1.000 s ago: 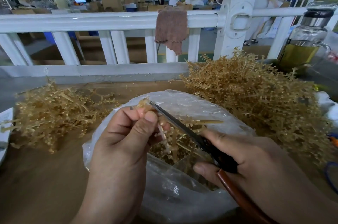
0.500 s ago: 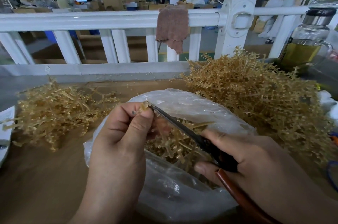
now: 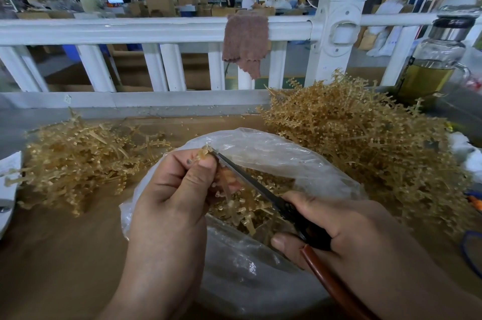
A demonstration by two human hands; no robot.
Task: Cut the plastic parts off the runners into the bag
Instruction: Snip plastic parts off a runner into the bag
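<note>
Now — left pile [image 3: 78,160]: a loose tangle of tan plastic runners lying on the brown bench [image 3: 52,254], well apart from the bag.
Left: the left hand [image 3: 169,202] is raised over the bag's mouth, thumb and curled fingers pinching one runner.
Held piece: the runner [image 3: 205,152] pokes out above the thumb, and its stem hangs down toward the opening.
Middle: the bag [image 3: 273,152] is clear plastic, sits on the bench between and below the two hands, and is open at the top; loose tan pieces [image 3: 260,212] lie inside it.
Tool: the scissors [image 3: 250,181] slant up and left from the right hand, dark blades nearly together, tip touching the runner beside the left thumb; a brown handle runs toward the lower right.
Behind: a brownish cloth [image 3: 245,43] hangs over the white railing [image 3: 130,30].
Right: the right hand [image 3: 352,236] grips the scissors, fingers curled round the dark handle part.
Right pile [image 3: 365,142]: a bigger heap of the same runners, just beside the bag.
Far right: a glass bottle [image 3: 438,64] — dark lid, yellowish liquid — stands past the heap.
</note>
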